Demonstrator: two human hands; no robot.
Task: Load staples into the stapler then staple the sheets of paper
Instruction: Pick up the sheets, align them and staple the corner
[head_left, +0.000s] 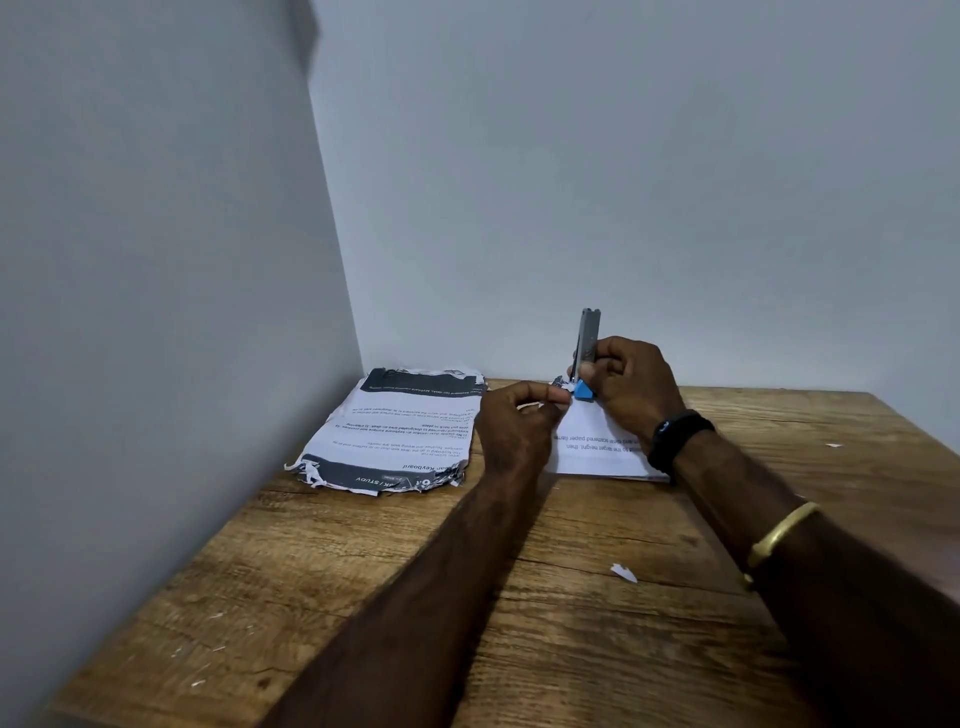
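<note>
Right of frame centre, my right hand (631, 387) curls round the stapler (590, 332), whose metal arm stands upright. My left hand (511, 421) pinches a small pale strip (531, 406), likely staples. The stapler's blue base lies immediately right of those fingertips.

There is one stapler (589, 338). Two piles of printed sheets: a torn-edged pile (395, 431) and a plain pile (597, 452). Two hands: left hand (519, 421), right hand (631, 384). One black wristband (675, 436), one gold bangle (779, 530), one wooden table (363, 571). Two larger paper scraps (623, 573), several tiny bits (214, 616).
</note>
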